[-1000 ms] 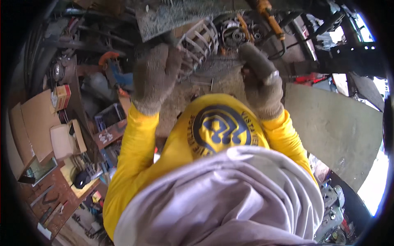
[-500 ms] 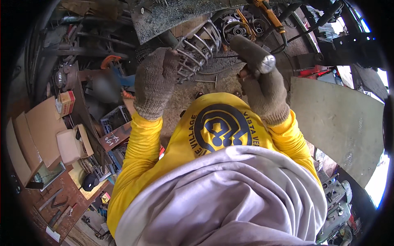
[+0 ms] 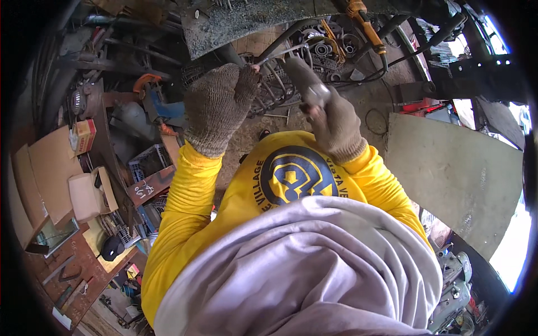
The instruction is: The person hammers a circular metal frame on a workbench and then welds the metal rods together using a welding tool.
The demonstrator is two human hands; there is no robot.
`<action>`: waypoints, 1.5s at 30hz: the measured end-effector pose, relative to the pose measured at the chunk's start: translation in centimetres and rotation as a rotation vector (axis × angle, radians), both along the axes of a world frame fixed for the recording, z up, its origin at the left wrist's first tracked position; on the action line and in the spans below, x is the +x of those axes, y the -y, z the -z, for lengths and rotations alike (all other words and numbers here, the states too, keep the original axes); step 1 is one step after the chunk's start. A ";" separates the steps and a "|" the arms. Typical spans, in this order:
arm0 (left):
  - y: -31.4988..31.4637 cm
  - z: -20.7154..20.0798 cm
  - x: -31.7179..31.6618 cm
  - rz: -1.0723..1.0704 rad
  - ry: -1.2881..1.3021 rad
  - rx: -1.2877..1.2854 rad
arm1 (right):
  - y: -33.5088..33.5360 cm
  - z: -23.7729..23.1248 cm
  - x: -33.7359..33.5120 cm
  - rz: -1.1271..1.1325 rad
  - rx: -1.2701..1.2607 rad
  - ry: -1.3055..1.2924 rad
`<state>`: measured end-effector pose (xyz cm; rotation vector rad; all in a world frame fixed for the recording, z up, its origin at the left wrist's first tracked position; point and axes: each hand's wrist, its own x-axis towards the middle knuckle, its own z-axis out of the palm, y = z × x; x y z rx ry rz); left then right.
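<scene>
Gripping with both gloved hands, you work in the head view with everything gathered toward twelve o'clock. Your left hand, at eleven, is closed, thumb pressed against fingers, pinching the near end of a thin bar that seems to belong to the barred metal cage. That cage sits at twelve o'clock, between and just beyond your hands, partly hidden; holding it by its end probably steadies it while leaving its bars exposed.

Your right hand, toward two o'clock, is curled shut around a thick dark cylinder, shiny near your thumb. It slants toward twelve, perhaps so your fist carries its weight with the far end free. That end overlaps the bar; you cannot tell from here whether they touch.

Beyond, the gritty desk lies between eleven and twelve, and an orange power tool rests at one, seemingly set aside, its cable hanging down.
</scene>
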<state>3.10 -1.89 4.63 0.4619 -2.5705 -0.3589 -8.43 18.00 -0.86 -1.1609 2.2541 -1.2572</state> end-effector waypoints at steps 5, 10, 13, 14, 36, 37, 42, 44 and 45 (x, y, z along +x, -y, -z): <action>0.6 0.6 -0.1 0.003 -0.093 -0.128 | -1.1 -2.3 0.5 -0.004 -0.270 0.031; 0.5 -0.3 -0.2 0.001 -0.091 -0.071 | 0.4 -2.7 0.0 0.032 0.087 -0.080; 0.7 -0.6 0.2 -0.024 -0.055 -0.048 | -0.1 -1.7 -0.4 0.102 0.039 0.086; 0.8 -0.4 0.3 0.007 -0.103 -0.061 | -0.2 -1.5 -0.5 0.139 -0.024 0.109; 1.8 0.1 1.2 0.032 -0.069 -0.059 | -0.8 -2.4 -1.4 0.014 -0.312 0.027; 1.8 -0.1 0.8 0.020 -0.111 -0.071 | -1.7 -2.5 -1.0 0.006 -0.432 0.087; 0.8 -0.6 0.5 0.088 -0.141 -0.167 | -2.1 -2.9 -0.9 -0.156 -0.407 -0.136; 0.3 -1.3 0.7 -0.014 0.027 0.099 | 0.1 -4.0 -0.5 0.013 0.100 0.108; 0.3 -0.7 1.8 -0.027 0.040 0.106 | -1.2 -3.6 0.1 -0.006 0.041 0.124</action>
